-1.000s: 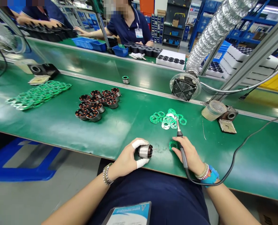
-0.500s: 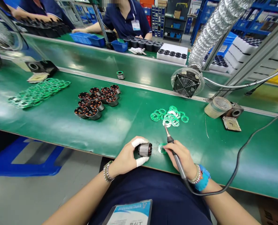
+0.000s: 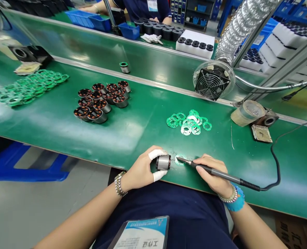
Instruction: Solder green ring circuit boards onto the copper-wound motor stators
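Observation:
My left hand (image 3: 145,169), with white covers on thumb and finger, grips a silver cylindrical motor coil (image 3: 163,162) lying on its side near the table's front edge. Thin wires stick out of its right end. My right hand (image 3: 212,171) holds a soldering iron (image 3: 212,170) that points left. The iron's tip is over a green ring board (image 3: 180,159) just right of the coil. Behind it lies a loose pile of green ring boards (image 3: 192,122). Several upright coils with copper windings (image 3: 98,103) stand at the left.
Rows of green boards (image 3: 26,86) lie at the far left. A fan (image 3: 212,83) with a foil duct hangs at the back. A cup (image 3: 247,113) and a sponge tray (image 3: 261,134) stand at the right. A co-worker (image 3: 148,8) sits across the partition.
The iron has swung from pointing up and back to pointing left, its tip now over the ring board. My right fingers have left that board. The view has shifted slightly.

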`<state>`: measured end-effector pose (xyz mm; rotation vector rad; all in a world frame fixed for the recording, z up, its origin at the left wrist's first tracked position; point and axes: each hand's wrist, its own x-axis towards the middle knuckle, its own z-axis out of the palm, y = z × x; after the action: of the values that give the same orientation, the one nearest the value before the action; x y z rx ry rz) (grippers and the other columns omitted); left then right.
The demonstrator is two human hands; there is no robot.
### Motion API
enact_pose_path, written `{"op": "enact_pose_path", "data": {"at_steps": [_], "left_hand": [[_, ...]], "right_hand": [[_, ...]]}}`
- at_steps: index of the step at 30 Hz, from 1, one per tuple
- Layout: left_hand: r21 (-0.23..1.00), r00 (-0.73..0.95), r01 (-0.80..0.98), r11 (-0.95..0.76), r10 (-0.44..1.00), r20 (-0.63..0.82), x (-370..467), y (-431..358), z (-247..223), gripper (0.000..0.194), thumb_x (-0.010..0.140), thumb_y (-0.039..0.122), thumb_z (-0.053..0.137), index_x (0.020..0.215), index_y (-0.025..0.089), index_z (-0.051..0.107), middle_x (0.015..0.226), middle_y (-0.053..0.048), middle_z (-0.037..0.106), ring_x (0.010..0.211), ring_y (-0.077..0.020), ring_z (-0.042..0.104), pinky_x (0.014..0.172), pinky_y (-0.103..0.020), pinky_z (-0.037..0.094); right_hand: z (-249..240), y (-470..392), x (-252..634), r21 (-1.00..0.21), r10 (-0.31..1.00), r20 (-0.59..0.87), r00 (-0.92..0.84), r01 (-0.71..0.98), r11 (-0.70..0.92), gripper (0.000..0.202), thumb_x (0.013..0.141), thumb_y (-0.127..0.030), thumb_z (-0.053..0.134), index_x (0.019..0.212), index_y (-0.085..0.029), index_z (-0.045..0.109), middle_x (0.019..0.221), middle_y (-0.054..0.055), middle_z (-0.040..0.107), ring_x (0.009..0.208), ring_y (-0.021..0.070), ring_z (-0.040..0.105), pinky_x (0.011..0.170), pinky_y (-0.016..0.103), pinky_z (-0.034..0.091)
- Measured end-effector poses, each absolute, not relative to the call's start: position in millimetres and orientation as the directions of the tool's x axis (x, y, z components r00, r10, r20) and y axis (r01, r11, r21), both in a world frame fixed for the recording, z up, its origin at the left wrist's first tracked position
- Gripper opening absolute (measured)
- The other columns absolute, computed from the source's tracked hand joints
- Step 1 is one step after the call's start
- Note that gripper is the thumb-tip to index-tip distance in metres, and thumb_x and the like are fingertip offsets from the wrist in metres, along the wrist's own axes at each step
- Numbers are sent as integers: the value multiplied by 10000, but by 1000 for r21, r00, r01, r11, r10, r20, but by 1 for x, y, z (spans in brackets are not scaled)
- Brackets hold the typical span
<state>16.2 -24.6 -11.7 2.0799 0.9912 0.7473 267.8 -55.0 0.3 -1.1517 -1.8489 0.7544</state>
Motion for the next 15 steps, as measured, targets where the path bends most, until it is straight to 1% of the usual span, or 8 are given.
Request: {"op": "enact_pose_path", "data": {"at_steps": [4, 11, 15], "left_hand": [[782, 540, 413, -466, 817, 201, 16, -24, -13, 389, 688, 140, 628, 1039, 188, 469, 1007, -71, 519, 903, -186, 532, 790, -341, 467], [778, 536, 422, -465, 820, 200, 17, -23, -12, 364, 686, 147, 622, 1024, 183, 493, 1000, -73, 534, 900, -190, 538, 780, -341, 474], [778, 536, 421, -466, 820, 201, 17, -22, -12, 367, 686, 146, 626, 1027, 179, 496, 1000, -73, 536, 906, -189, 537, 788, -335, 471]], "right_hand": [[-2, -53, 268, -825, 914, 309, -264, 403, 396, 166, 789, -131, 572, 900, -210, 666, 757, 24, 685, 647, 144, 592, 636, 302, 484], [1, -51, 266, -825, 901, 322, -291, 381, 418, 162, 785, -131, 567, 892, -198, 669, 739, 39, 688, 619, 143, 577, 588, 295, 480], [2, -51, 266, -831, 900, 319, -296, 370, 416, 167, 777, -114, 572, 889, -190, 669, 724, 40, 678, 626, 142, 574, 597, 299, 481]]}}
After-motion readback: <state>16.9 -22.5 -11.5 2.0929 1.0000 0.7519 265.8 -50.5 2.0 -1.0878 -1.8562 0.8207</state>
